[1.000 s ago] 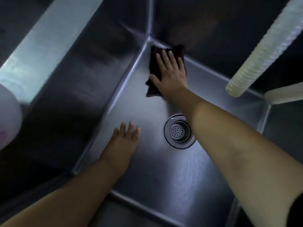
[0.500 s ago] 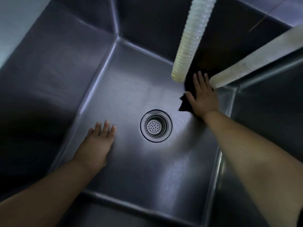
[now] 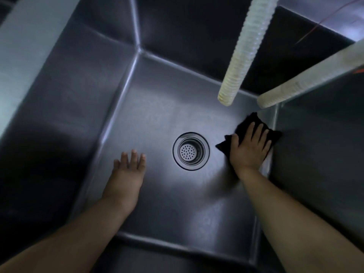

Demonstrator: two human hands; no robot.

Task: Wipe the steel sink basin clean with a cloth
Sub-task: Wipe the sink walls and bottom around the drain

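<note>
The steel sink basin (image 3: 157, 107) fills the view, with a round strainer drain (image 3: 190, 151) near the middle of its floor. A dark cloth (image 3: 248, 123) lies flat on the floor at the right side, close to the right wall. My right hand (image 3: 249, 147) presses on the cloth with straight, spread fingers. My left hand (image 3: 128, 170) rests flat on the bare basin floor, left of the drain, holding nothing.
Two pale ribbed hoses hang into the basin from the upper right: one (image 3: 244, 56) ends above the floor behind the cloth, the other (image 3: 307, 75) ends near the right rear corner. Steep steel walls (image 3: 59, 107) close in all sides.
My right hand has slid the cloth from the far left corner across the back to the right side, then toward me beside the drain. The left hand stayed flat on the floor.
</note>
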